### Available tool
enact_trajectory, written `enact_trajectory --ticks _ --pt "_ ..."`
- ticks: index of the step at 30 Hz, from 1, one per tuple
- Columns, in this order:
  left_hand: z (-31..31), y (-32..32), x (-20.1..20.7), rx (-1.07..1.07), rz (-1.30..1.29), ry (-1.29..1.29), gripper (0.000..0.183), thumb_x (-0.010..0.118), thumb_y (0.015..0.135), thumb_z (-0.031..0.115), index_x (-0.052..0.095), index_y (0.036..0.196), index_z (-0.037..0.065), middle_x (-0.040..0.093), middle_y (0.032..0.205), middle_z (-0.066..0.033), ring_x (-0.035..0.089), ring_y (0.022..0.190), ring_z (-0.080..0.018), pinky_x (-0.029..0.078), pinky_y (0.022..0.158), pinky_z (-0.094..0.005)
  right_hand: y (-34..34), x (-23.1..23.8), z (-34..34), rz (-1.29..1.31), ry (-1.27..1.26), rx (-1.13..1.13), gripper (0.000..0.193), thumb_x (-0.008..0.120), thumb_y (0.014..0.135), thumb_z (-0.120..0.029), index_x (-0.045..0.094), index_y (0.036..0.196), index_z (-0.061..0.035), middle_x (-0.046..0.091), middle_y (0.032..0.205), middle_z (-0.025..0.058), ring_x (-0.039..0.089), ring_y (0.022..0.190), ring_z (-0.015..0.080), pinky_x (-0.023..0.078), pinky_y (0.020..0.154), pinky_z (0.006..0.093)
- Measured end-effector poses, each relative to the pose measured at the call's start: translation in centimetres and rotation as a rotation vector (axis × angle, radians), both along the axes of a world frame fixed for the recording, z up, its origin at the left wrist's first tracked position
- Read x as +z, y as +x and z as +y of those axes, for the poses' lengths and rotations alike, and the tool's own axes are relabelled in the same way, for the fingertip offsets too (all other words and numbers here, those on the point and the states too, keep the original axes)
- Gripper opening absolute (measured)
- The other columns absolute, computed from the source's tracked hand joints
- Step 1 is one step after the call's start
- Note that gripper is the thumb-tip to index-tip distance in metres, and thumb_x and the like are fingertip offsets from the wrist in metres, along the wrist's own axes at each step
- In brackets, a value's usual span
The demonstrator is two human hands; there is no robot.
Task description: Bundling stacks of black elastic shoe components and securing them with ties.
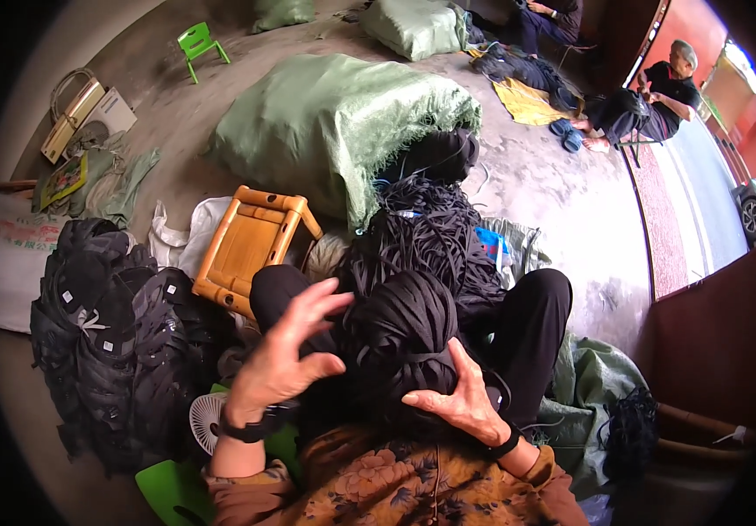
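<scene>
The person is sitting with a tied bundle of black straps (400,337) resting on the lap, between the knees; the right hand (461,399) is pressing flat against the bundle's lower right side, its grip released, fingers spread; the left hand (286,351) is hovering just beside the bundle's left, fingers splayed and grasping nothing; a heap of loose black straps (430,237) is lying beyond, a bamboo stool (251,245) standing to its left.
</scene>
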State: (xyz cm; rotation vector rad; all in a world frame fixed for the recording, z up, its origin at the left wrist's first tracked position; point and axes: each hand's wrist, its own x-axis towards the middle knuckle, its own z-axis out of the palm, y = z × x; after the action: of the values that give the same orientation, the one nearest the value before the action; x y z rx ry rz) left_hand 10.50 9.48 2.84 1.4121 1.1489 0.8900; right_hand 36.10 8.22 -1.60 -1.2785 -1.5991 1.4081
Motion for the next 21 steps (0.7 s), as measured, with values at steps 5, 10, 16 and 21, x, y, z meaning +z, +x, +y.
enact_trajectory --ticks 5,10,16,21 --pt "1.8 3.9 -1.9 -0.105 -0.105 0.15 0.115 0.08 0.07 0.048 0.01 0.147 -0.002 0.027 0.149 -0.0187 0.025 0.139 -0.0266 0.018 0.114 -0.0389 0.5 0.1 0.2 0.117 0.091 0.188 0.091 0.085 0.068 -0.033 0.038 0.135 0.0066 0.049 0.132 0.0178 0.046 0.124 0.0263 0.036 0.104 0.0353" --pt "2.2 4.4 -1.8 -0.039 -0.236 0.0 0.083 0.076 0.073 0.009 0.031 0.142 -0.002 0.038 0.142 -0.0121 0.035 0.132 -0.018 0.024 0.112 -0.032 1.1 -1.3 1.8 0.616 -0.152 0.179 0.106 0.08 0.073 -0.041 0.017 0.147 0.0019 0.037 0.144 0.0164 0.034 0.135 0.0256 0.026 0.111 0.0375" --pt "2.5 5.6 -1.8 0.028 -0.284 -0.004 0.076 0.072 0.068 0.003 0.039 0.136 0.0 0.048 0.134 -0.0113 0.043 0.126 -0.0191 0.028 0.11 -0.0317 0.7 0.2 2.8 0.472 -0.112 0.167 0.105 0.083 0.071 -0.036 0.02 0.146 -0.0009 0.044 0.137 0.0164 0.042 0.129 0.0247 0.03 0.109 0.0367" --pt "3.1 6.1 -0.5 0.008 -0.058 0.205 0.076 0.075 0.069 0.011 0.039 0.135 -0.001 0.048 0.132 -0.012 0.044 0.124 -0.019 0.032 0.108 -0.0323 0.6 3.9 4.7 0.213 0.032 0.052 0.068 0.075 0.072 -0.013 0.045 0.131 0.0019 0.059 0.116 0.0118 0.055 0.108 0.0166 0.041 0.097 0.031"
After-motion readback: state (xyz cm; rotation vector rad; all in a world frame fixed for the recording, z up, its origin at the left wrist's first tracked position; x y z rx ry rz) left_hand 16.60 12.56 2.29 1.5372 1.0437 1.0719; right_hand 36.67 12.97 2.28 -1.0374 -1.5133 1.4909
